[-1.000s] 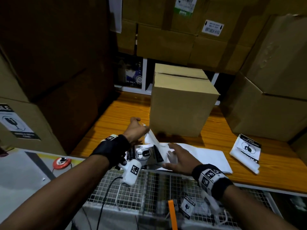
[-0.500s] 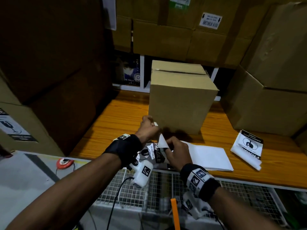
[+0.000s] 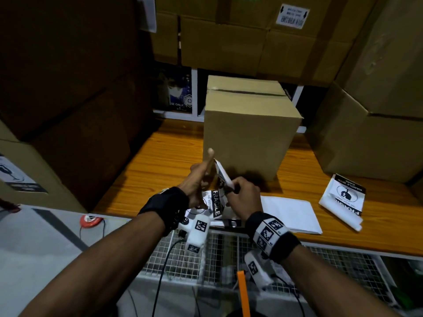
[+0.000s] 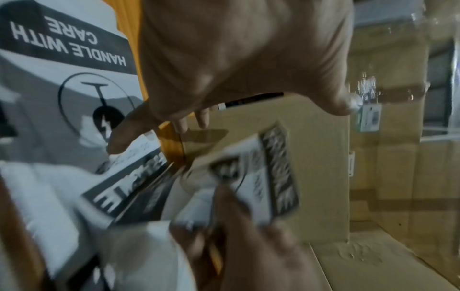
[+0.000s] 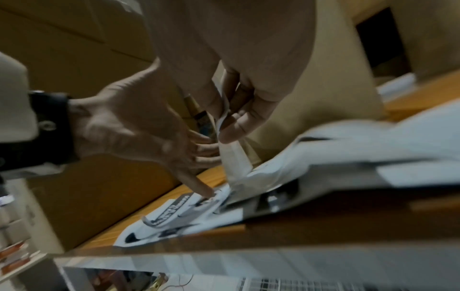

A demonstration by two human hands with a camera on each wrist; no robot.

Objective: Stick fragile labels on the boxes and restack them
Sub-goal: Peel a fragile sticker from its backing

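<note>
Peeling is now under way: a second ago your hands lay low over the label sheets, and they have since risen with one label. On the left, a stacked box already bearing a fragile label [image 3: 16, 177] stands beside the worktop [image 3: 160, 161]. Your left hand [image 3: 196, 179] has its fingers spread, one fingertip pressing the label sheets [image 5: 189, 212] down at the worktop's front edge. Your right hand [image 3: 242, 193] pinches the peeling label [image 3: 223, 177] between thumb and fingers, lifting it off its backing. Behind stands the unlabelled box [image 3: 247, 133], well within reach. Further right lies a spare label bundle [image 3: 343, 197]. The lift suggests the label is nearly free; sticking it on the box likely follows.
</note>
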